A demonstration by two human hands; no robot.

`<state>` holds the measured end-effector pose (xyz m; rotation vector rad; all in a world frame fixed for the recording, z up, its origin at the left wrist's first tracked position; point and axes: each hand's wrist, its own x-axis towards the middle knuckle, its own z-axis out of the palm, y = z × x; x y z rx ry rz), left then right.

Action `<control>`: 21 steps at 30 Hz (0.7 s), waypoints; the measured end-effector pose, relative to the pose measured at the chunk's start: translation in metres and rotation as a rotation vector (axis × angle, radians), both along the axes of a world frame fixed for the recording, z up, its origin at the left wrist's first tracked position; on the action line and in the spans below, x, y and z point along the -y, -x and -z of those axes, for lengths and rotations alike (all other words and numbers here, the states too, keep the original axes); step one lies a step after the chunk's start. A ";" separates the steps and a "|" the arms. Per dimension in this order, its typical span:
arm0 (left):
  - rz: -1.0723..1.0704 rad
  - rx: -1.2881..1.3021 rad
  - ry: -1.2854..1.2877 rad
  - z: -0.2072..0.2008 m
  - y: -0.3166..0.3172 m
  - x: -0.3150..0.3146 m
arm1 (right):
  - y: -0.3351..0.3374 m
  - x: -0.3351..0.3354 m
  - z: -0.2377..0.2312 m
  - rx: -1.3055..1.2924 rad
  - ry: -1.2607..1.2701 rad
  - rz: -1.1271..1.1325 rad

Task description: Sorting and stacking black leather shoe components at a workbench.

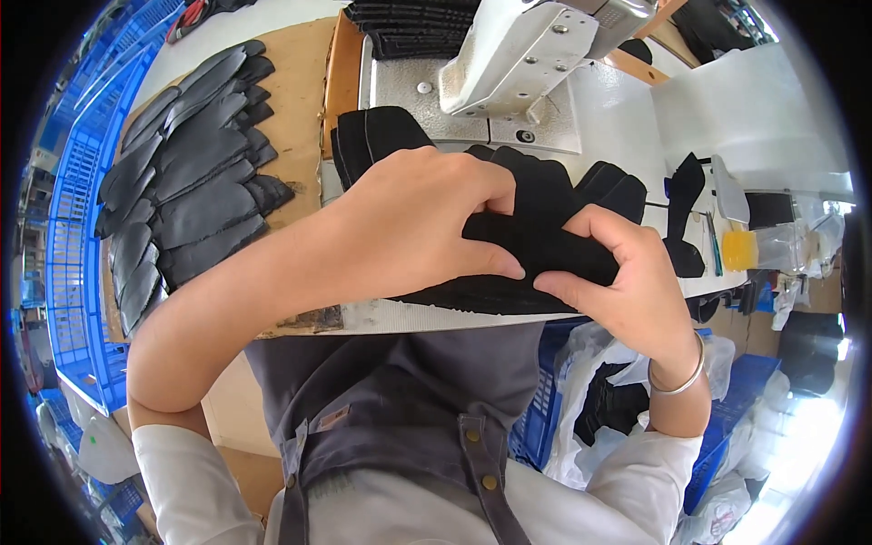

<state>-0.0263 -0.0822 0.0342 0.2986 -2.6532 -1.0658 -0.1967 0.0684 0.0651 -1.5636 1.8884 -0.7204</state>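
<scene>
Black fabric pieces with curved edges [543,193] lie bunched and overlapping at the table's front edge. My left hand [427,218] reaches across from the left and pinches the black fabric, thumb on the near side and fingers over the top. From the right, my right hand [627,272] grips the same fabric in the same way, its thumb close to the left thumb. How many layers are held between the fingers is hidden. Just beyond, a white sewing machine [518,59] stands over its metal bed [418,91].
Overlapping black cut pieces [195,159] cover a brown board [295,82] on the left, beside a blue crate [77,209]. A folded black stack [413,27] lies behind. On the right are a black strip [686,209], a yellow-ended bottle [740,250] and, below, a plastic-lined blue crate [536,409].
</scene>
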 end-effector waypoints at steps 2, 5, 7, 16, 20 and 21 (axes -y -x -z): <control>0.014 -0.019 0.004 0.001 0.001 0.000 | 0.001 -0.001 0.001 -0.008 0.006 -0.003; 0.014 0.012 0.006 -0.001 -0.001 -0.002 | -0.001 -0.003 0.001 -0.015 0.020 -0.012; 0.009 -0.009 0.026 -0.001 -0.001 -0.004 | -0.002 -0.003 0.002 -0.007 0.029 0.001; 0.015 -0.040 0.045 0.002 0.000 -0.003 | -0.001 -0.004 0.008 -0.053 0.060 0.001; 0.002 -0.026 0.051 0.001 -0.001 -0.004 | -0.002 -0.001 0.006 -0.095 0.066 -0.010; 0.003 -0.034 0.058 0.002 -0.001 -0.004 | -0.003 0.001 0.003 -0.115 0.055 -0.030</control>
